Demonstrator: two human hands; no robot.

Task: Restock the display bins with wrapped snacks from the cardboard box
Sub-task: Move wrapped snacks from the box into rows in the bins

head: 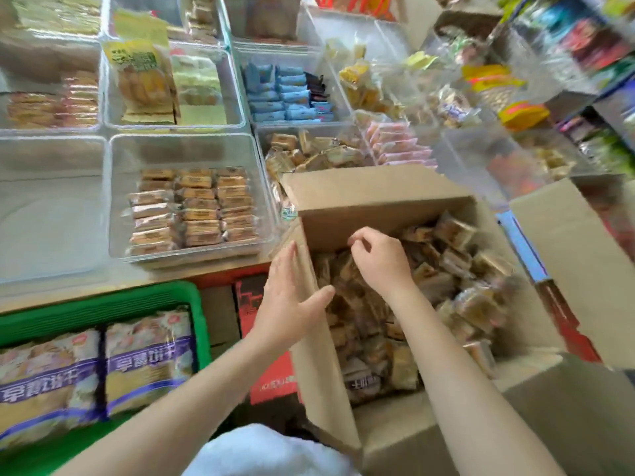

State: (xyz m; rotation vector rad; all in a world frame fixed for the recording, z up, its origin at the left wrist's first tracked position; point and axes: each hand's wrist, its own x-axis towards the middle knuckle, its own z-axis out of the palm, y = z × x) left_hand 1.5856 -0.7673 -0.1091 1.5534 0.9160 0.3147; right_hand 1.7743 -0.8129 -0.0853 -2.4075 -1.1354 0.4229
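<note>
**Both hands at the open snack box beside the display bins**

At the far left a green basket [103, 300] holds two large purple-banded snack bags [147, 359] lying side by side. Above it stand clear display bins; the nearest filled bin [192, 146] carries three neat columns of small wrapped snacks [196, 207] along its right part, while the clear bin to its left [51, 207] shows no stock. Further back, one bin holds blue-wrapped bars [281, 94] and another holds pink packets [402, 146].

The left hand [288, 297] lies against the left flap of the cardboard box [378, 187], fingers straight and together on the flap's outer face, thumb spread over its edge toward the inside. It holds nothing.

The right hand [378, 259] is inside the box, just above the heap of brown wrapped snacks [446, 269] that fills it. Its fingers are curled inward with thumb and fingertips close together; motion blur leaves it unclear whether a wrapper is pinched between them.

To the right of the box stand shelves of blurred, colourful packets [584, 46].
</note>
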